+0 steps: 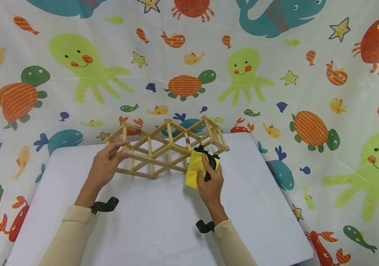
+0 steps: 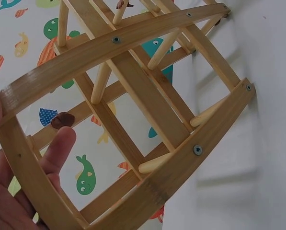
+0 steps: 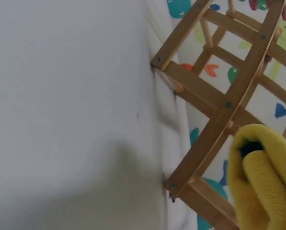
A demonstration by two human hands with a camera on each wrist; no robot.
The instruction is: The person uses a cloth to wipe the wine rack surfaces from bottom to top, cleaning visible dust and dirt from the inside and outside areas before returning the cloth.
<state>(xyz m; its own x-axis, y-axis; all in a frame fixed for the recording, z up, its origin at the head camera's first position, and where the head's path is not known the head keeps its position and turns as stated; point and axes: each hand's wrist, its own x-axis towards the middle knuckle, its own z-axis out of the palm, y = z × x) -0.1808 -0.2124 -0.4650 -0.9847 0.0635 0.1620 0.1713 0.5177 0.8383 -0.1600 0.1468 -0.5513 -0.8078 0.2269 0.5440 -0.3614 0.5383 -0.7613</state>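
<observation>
A folding wooden lattice rack [image 1: 170, 147], made of bolted slats and round dowels, stands stretched out across the back of the white table. My left hand [image 1: 104, 166] holds its left end; in the left wrist view, the fingers [image 2: 58, 151] reach behind an end slat and the thumb shows at the frame's left edge. In my right hand [image 1: 212, 184] is a folded yellow cloth [image 1: 193, 175] with black on it, gripped against the front of the rack right of its middle. The right wrist view shows the plush cloth [image 3: 265, 187] overlapping the slats, the hand itself hidden.
The white tabletop [image 1: 156, 229] extends in front of the rack. Behind and around it hangs a white curtain [image 1: 163, 33] printed with sea animals. Black camera mounts [image 1: 105, 205] sit on both wrists.
</observation>
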